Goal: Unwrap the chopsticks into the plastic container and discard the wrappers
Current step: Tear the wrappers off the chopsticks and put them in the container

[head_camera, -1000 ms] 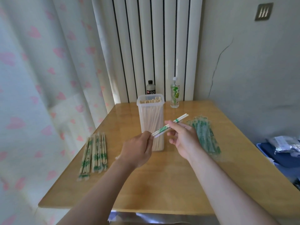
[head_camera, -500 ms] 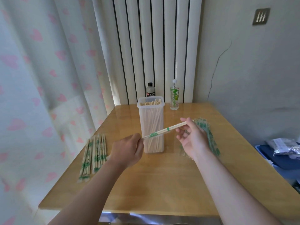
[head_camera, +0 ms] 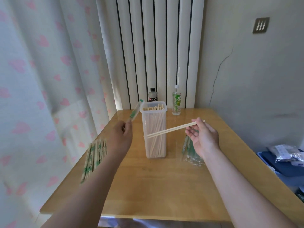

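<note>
Right of the plastic container (head_camera: 154,149), the right hand (head_camera: 204,139) pinches a bare pair of chopsticks (head_camera: 171,130) by one end, shafts nearly level, tips across the container's front, below its open rim. Left of it, the left hand (head_camera: 120,137) grips the empty wrapper (head_camera: 135,111).

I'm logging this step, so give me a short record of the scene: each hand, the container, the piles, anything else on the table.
left hand: pinches an empty wrapper, raised left of the container
right hand: holds a bare chopstick pair in front of the container
container: upright, open, many chopsticks inside
wrapped pile: at the table left edge
wrapper pile: beneath the right hand
back edge: dark bottle, green bottle
</note>
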